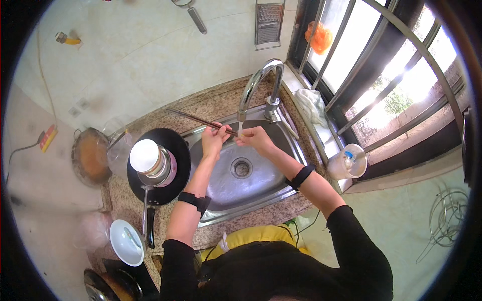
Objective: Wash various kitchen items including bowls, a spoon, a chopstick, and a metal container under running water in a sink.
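Note:
Over the steel sink, my left hand grips a bundle of dark chopsticks near their lower ends. My right hand closes its fingers at the tips of the chopsticks, under the chrome faucet, from which water runs. Part of the tips is hidden by the fingers and the water. Left of the sink a black frying pan carries a small saucepan and stacked bowls, with a white bowl on top.
A white bowl with a spoon stands at the lower left of the granite counter. A plastic container and a white cloth lie along the barred window's sill. A steel grater hangs on the tiled wall.

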Available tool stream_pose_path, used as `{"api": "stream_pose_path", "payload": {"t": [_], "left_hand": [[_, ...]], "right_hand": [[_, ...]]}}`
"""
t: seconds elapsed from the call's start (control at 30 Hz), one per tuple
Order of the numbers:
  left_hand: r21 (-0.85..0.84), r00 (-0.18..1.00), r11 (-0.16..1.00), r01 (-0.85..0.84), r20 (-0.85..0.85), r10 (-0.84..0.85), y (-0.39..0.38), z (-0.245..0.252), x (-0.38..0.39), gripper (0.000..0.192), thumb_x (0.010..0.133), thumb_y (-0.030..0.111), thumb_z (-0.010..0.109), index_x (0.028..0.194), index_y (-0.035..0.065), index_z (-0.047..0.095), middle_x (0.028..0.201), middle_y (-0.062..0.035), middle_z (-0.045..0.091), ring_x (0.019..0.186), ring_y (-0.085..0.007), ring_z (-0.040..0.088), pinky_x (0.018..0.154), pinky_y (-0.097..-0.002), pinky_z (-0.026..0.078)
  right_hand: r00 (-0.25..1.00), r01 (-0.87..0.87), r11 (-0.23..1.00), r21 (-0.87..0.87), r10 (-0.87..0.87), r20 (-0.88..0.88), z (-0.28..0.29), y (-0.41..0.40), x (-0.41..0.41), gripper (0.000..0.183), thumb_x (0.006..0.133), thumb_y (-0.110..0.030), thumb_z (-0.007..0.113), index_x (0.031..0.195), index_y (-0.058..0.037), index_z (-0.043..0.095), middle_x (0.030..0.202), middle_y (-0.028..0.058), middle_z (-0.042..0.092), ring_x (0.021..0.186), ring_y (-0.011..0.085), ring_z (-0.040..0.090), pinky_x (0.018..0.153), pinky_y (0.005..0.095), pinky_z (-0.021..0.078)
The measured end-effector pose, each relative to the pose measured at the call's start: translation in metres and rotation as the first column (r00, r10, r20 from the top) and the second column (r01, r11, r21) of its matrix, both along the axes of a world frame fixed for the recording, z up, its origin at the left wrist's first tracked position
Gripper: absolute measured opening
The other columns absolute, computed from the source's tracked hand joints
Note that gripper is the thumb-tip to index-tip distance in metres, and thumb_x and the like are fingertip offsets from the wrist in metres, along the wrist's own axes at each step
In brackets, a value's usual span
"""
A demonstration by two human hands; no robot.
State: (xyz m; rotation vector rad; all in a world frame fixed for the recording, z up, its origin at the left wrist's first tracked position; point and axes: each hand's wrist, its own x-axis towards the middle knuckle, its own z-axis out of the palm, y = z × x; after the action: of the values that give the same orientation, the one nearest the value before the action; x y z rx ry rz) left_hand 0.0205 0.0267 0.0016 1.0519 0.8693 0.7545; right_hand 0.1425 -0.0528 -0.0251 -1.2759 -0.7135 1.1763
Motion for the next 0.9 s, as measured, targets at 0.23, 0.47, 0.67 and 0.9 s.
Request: {"api": "stream_pose_path", "payload": {"t": [0.23, 0.47, 0.67, 0.9], "left_hand": [[0.043, 0.995, 0.995, 0.086, -0.045, -0.084, -0.012, -0.017, 0.015, 0.017, 0.075, -0.001, 0.048, 0.091, -0.0007, 0.042, 0.083, -0.0110, 0.055, 0.076, -0.0173, 0.056, 0.064, -0.0261, 0.048], [-0.034, 0.966, 0.970, 0.240, -0.087, -0.242, -0.019, -0.013, 0.016, 0.011, 0.077, 0.002, 0.047, 0.087, -0.0003, 0.046, 0.083, -0.0086, 0.055, 0.079, -0.0164, 0.055, 0.068, -0.0283, 0.047], [-0.027, 0.934, 0.938, 0.345, -0.095, -0.346, -0.025, -0.019, 0.017, 0.010, 0.077, 0.002, 0.047, 0.086, 0.0013, 0.048, 0.082, -0.0078, 0.056, 0.078, -0.0165, 0.055, 0.070, -0.0302, 0.046], [-0.086, 0.851, 0.867, 0.490, -0.169, -0.497, -0.042, -0.023, 0.013, 0.011, 0.076, 0.002, 0.047, 0.087, 0.0012, 0.048, 0.080, -0.0078, 0.056, 0.077, -0.0164, 0.056, 0.066, -0.0276, 0.046]], "right_hand": [[0.979, -0.085, 0.991, -0.100, 0.101, 0.174, -0.008, -0.016, 0.010, 0.017, 0.073, -0.001, 0.051, 0.088, 0.0062, 0.055, 0.076, 0.0094, 0.057, 0.070, 0.0137, 0.056, 0.064, 0.0237, 0.0474], [0.891, -0.113, 0.967, -0.226, 0.200, 0.407, -0.008, -0.050, 0.013, 0.023, 0.071, -0.003, 0.051, 0.093, 0.0056, 0.053, 0.081, 0.0101, 0.057, 0.075, 0.0143, 0.055, 0.067, 0.0236, 0.0447], [0.808, -0.005, 0.976, -0.220, 0.134, 0.573, -0.011, -0.070, 0.040, 0.029, 0.071, -0.010, 0.052, 0.097, 0.0033, 0.052, 0.089, 0.0109, 0.057, 0.080, 0.0170, 0.053, 0.072, 0.0266, 0.0409], [0.831, 0.091, 0.958, -0.272, 0.077, 0.551, -0.007, -0.076, 0.068, 0.035, 0.073, -0.014, 0.053, 0.103, 0.0032, 0.048, 0.097, 0.0119, 0.053, 0.085, 0.0163, 0.051, 0.070, 0.0261, 0.0415]]}}
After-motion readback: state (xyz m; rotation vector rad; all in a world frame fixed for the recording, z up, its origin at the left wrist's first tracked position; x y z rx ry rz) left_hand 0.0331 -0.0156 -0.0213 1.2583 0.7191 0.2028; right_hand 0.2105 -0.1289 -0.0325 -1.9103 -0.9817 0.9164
